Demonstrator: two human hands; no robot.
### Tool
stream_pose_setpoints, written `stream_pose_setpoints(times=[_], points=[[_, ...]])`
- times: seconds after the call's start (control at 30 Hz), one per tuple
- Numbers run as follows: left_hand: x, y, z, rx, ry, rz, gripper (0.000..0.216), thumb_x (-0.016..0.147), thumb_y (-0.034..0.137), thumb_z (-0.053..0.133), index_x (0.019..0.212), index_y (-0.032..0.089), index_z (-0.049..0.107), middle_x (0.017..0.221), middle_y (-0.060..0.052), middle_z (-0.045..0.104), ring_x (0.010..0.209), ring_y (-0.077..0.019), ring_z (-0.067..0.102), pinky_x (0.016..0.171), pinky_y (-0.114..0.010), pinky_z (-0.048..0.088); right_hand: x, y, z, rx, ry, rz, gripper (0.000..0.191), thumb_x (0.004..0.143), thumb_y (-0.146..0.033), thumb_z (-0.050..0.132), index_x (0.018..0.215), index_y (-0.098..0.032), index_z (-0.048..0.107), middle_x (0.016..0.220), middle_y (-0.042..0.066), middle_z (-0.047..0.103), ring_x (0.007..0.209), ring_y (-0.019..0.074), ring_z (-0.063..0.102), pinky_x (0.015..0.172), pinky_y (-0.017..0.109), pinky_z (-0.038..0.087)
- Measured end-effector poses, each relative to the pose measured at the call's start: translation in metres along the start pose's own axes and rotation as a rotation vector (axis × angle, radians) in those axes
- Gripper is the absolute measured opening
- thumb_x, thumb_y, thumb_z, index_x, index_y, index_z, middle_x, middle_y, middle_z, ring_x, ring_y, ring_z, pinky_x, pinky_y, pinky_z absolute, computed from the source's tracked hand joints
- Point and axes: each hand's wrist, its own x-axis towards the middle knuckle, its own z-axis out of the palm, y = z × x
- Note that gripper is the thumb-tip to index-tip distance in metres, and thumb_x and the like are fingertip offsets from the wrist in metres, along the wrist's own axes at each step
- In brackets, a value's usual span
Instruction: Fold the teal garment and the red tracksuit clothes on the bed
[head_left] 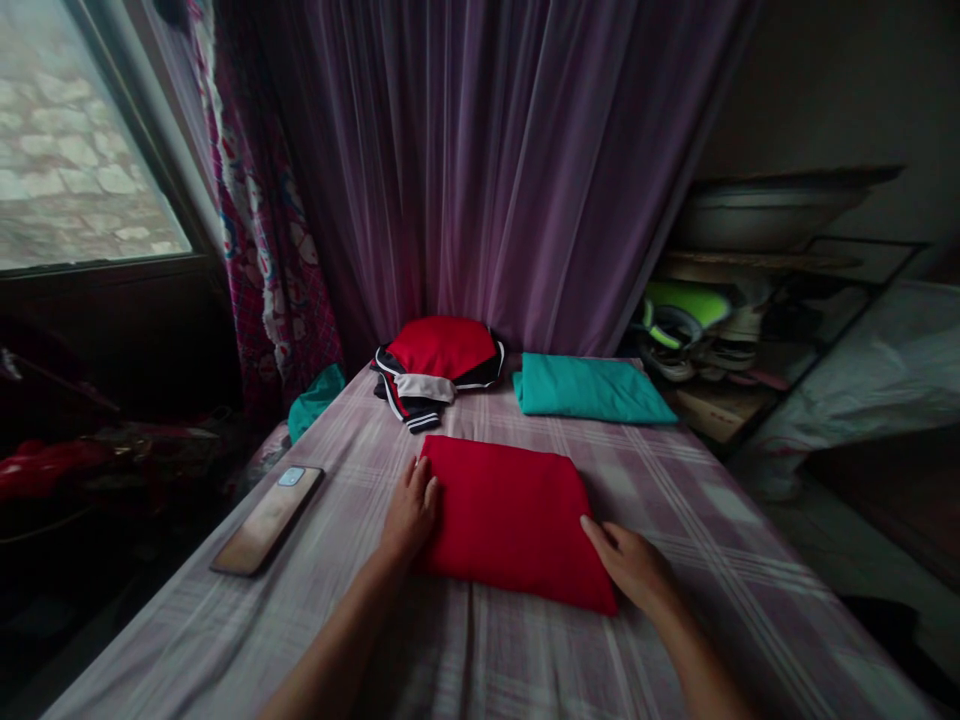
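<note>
A folded red cloth lies on the plaid-sheeted bed. The left hand rests flat against its left edge, fingers together; the right hand touches its near right corner, fingers extended and loosely together. A phone lies just left.

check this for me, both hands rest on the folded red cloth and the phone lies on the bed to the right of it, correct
Not quite. The phone lies on the bed to the left of the folded red cloth, near the bed's left edge, as the head view shows. The rest holds: the left hand rests at the cloth's left edge and the right hand at its near right corner.
</note>
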Motion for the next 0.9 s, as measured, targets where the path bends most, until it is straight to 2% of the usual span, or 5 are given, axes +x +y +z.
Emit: stream_pose_setpoints(times=[0.2, 0.33, 0.53, 0.67, 0.9], points=[[-0.018, 0.008, -0.03, 0.221, -0.117, -0.172, 0.064, 0.093, 0.056, 0.043, 0.139, 0.011, 0.049, 0.127, -0.021, 0.067, 0.12, -0.0345, 0.061, 0.1, -0.047, 0.044, 0.0, 0.006, 0.01, 0.083, -0.001, -0.043, 0.039, 0.085, -0.058, 0.05, 0.073, -0.024, 0.064, 0.071, 0.004, 0.07, 0.067, 0.0205, 0.065, 0.058, 0.027, 0.041], [-0.01, 0.01, -0.045, 0.112, -0.235, -0.296, 0.073, 0.084, 0.064, 0.053, 0.135, 0.012, 0.052, 0.12, -0.019, 0.07, 0.111, -0.0332, 0.066, 0.086, -0.037, 0.047, -0.001, 0.003, 0.012, 0.162, -0.003, -0.056, 0.032, 0.081, -0.055, 0.057, 0.078, -0.024, 0.066, 0.075, 0.005, 0.073, 0.07, 0.0223, 0.068, 0.059, 0.028, 0.044], [-0.001, 0.005, -0.051, -0.118, -0.321, -0.393, 0.051, 0.072, 0.068, 0.061, 0.089, 0.02, 0.064, 0.083, -0.005, 0.073, 0.083, -0.0254, 0.069, 0.061, -0.027, 0.043, -0.002, -0.005, 0.015, 0.356, -0.032, -0.01, 0.026, 0.077, -0.044, 0.062, 0.088, -0.021, 0.065, 0.088, 0.009, 0.076, 0.084, 0.0263, 0.072, 0.07, 0.031, 0.053], [-0.004, 0.013, -0.042, -0.398, -0.248, -0.448, 0.041, 0.075, 0.05, 0.066, 0.1, 0.019, 0.059, 0.093, -0.005, 0.074, 0.086, -0.0221, 0.07, 0.067, -0.027, 0.05, -0.002, -0.021, 0.012, 0.536, -0.043, -0.055, 0.029, 0.076, -0.031, 0.058, 0.101, -0.018, 0.063, 0.102, 0.012, 0.076, 0.093, 0.0251, 0.072, 0.08, 0.031, 0.055], [0.017, 0.036, -0.033, -0.609, -0.115, -0.29, 0.039, 0.075, 0.039, 0.065, 0.109, 0.021, 0.057, 0.096, -0.003, 0.074, 0.09, -0.023, 0.071, 0.08, -0.034, 0.056, 0.016, -0.057, -0.014, 0.318, 0.187, -0.304, 0.036, 0.072, -0.023, 0.056, 0.107, -0.02, 0.067, 0.102, 0.008, 0.076, 0.093, 0.025, 0.071, 0.082, 0.031, 0.054]])
